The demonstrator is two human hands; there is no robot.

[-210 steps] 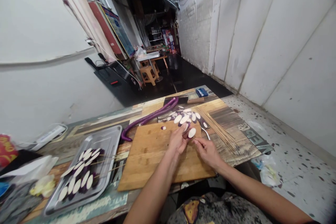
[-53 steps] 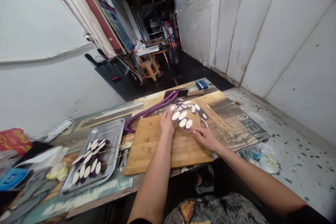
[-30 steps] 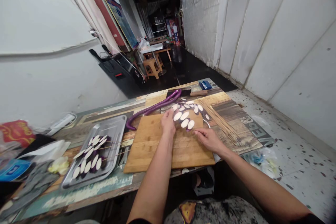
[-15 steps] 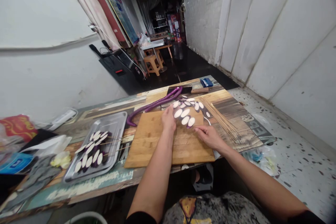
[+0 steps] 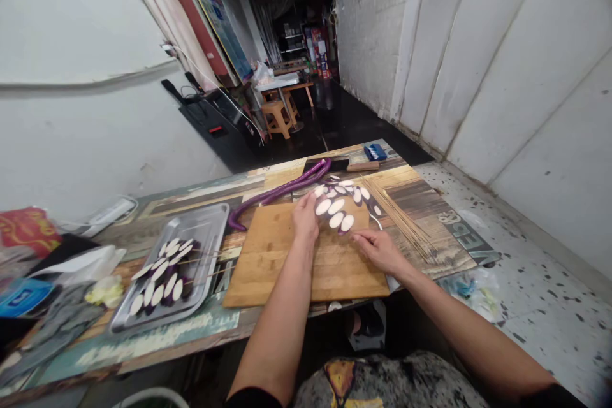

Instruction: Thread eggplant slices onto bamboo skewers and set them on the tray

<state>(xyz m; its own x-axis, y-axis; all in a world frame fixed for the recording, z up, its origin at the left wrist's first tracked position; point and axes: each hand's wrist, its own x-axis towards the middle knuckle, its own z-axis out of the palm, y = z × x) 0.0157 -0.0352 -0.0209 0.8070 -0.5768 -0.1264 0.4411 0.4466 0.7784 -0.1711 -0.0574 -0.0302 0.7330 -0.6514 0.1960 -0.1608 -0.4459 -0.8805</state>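
Over the far part of a wooden cutting board (image 5: 268,261), my left hand (image 5: 305,215) is closed at the edge of a group of white, purple-rimmed eggplant slices (image 5: 336,206). Its fingertips grip a slice there, partly hidden by the hand. At the near right of the group, my right hand (image 5: 379,248) is closed in a pinch on a thin bamboo skewer that barely shows, close to the nearest slice (image 5: 347,223). More loose slices (image 5: 365,193) lie behind, at the board's far edge. Right of the board lies a bundle of bamboo skewers (image 5: 399,220).
A metal tray (image 5: 220,220) at left holds skewered eggplant slices (image 5: 157,294). Whole purple eggplants (image 5: 277,191) lie behind the board, beside a knife with a wooden handle (image 5: 362,166) and a blue box (image 5: 375,152). A grey cloth (image 5: 60,325) and plastic packaging are at far left.
The view has shifted very slightly. Both hands and the slices keep nearly the same places relative to the board.
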